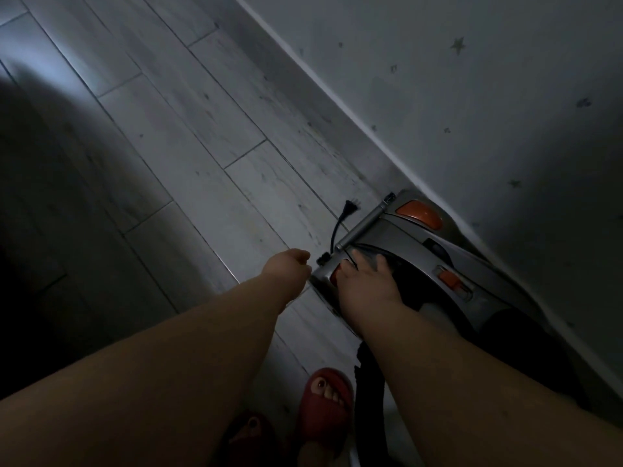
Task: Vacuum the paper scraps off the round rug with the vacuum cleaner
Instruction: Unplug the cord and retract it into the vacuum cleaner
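Note:
A grey canister vacuum cleaner (421, 244) with orange buttons stands on the floor against the wall. My right hand (365, 281) lies on its near end, with the fingers curled over the dark carry handle. Its black power plug (349, 210) sticks out on a short cord at the rear, beside a grey metal tube (362, 224). My left hand (290, 264) hovers just left of the vacuum with fingers curled, and I see nothing in it. The round rug and paper scraps are out of view.
The room is dim. Pale wood-look floor planks (202, 129) run diagonally. A white wall (472, 79) with small star marks rises on the right behind the vacuum. My feet in red slippers (325, 409) stand at the bottom. A dark shadowed shape (40, 247) fills the left side.

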A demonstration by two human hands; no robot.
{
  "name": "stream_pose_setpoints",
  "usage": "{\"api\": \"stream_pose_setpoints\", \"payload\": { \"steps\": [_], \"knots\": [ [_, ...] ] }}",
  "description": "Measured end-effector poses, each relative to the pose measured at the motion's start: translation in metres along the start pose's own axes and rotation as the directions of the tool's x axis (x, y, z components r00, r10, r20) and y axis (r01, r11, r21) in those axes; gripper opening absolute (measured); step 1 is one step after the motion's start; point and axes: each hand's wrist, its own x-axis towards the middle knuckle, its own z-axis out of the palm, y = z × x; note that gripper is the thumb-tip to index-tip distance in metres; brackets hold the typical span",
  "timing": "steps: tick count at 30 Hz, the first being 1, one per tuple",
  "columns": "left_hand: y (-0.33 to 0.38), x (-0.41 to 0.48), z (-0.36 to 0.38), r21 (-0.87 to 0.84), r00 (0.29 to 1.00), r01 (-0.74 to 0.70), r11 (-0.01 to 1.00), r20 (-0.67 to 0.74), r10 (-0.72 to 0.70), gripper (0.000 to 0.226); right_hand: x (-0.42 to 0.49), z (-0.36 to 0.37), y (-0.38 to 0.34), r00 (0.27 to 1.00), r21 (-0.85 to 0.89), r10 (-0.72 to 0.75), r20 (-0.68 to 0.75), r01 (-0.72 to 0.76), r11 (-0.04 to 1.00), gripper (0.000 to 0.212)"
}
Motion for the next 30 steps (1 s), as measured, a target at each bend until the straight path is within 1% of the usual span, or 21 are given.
{"api": "stream_pose_setpoints", "payload": {
  "steps": [5,8,12,16,18,23,25,27,28,29,30],
  "knots": [
    [0.001,-0.002,0.005,-0.014,1.000,0.006,1.000,0.020,-0.006,0.042,-0.001,0.004,-0.003,1.000,-0.107,-0.021,0.019,0.023,0.994,0.065],
    [0.003,0.001,0.005,-0.024,1.000,-0.001,1.000,0.019,0.001,0.042,0.001,0.008,-0.004,1.000,-0.072,-0.013,0.000,0.013,0.997,0.066],
    [0.002,0.002,0.007,-0.020,1.000,-0.005,1.000,0.023,0.006,0.042,0.003,0.007,0.000,0.999,-0.002,0.007,0.045,-0.007,1.000,0.070],
    [0.000,0.001,0.005,0.019,1.000,-0.012,1.000,0.029,0.012,0.043,0.002,-0.006,-0.008,0.999,-0.109,-0.015,0.046,0.020,0.994,0.063],
    [-0.002,0.001,0.006,0.035,0.999,-0.013,0.999,0.032,0.012,0.043,-0.001,-0.005,-0.009,0.999,-0.128,-0.024,0.039,0.029,0.991,0.062],
    [-0.002,0.004,0.000,0.048,0.998,-0.018,0.999,0.056,0.015,0.043,0.001,0.011,-0.006,1.000,-0.018,-0.009,0.010,0.009,1.000,0.065],
    [-0.001,0.006,-0.005,0.041,0.999,-0.021,0.999,0.047,0.019,0.043,0.006,0.006,-0.005,0.999,-0.045,-0.023,0.048,0.026,0.999,0.065],
    [0.001,0.008,-0.007,0.033,0.999,-0.026,0.999,0.038,0.024,0.043,0.010,-0.002,-0.003,0.996,-0.085,-0.042,0.077,0.048,0.995,0.062],
    [0.002,0.010,-0.008,0.031,0.999,-0.029,0.999,0.039,0.028,0.043,0.012,-0.005,-0.002,0.997,-0.090,-0.047,0.067,0.053,0.995,0.059],
    [0.002,0.011,-0.009,0.030,0.999,-0.034,0.999,0.043,0.032,0.043,0.016,-0.006,-0.001,0.998,-0.064,-0.041,0.045,0.044,0.997,0.056],
    [0.002,0.013,-0.008,0.028,0.998,-0.036,0.999,0.050,0.034,0.043,0.020,-0.006,-0.001,1.000,0.005,-0.018,0.011,0.018,1.000,0.052]
  ]
}}
